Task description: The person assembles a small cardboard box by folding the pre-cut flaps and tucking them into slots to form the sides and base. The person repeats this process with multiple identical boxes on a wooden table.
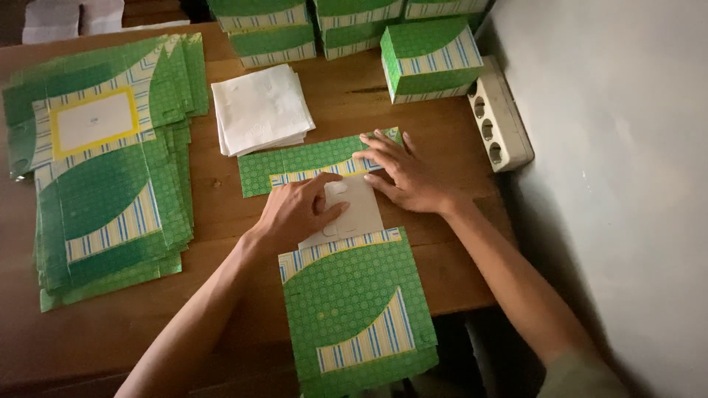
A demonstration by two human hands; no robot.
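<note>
carton blank: flat green patterned carton blank (354, 295) with blue-striped bands, lying on the wooden table (221, 214); long axis runs near to far, near end hangs past the table's near edge, far flap (310, 162) reaches toward the finished boxes.
blank's middle: pale unprinted panel (358, 210) with cut-out shapes, sits between the two hands.
left hand: left hand (299, 210) palm down on the pale panel, fingers spread and flat, pressing, not gripping anything; the blank extends near and far from it.
right hand: right hand (402, 173) open, fingers stretched onto the right end of the far flap, fingertips touching its striped edge; seems to press it flat, hard to be sure in the dim light.
stack of blanks: pile of flat green blanks (110, 169) at left, well apart from the hands.
tissues: white stack of tissues (259, 108) just beyond the far flap, left of the right hand.
finished boxes: folded green boxes (431, 59) along the far edge.
power strip: white power strip (500, 125) at the right against the wall.
</note>
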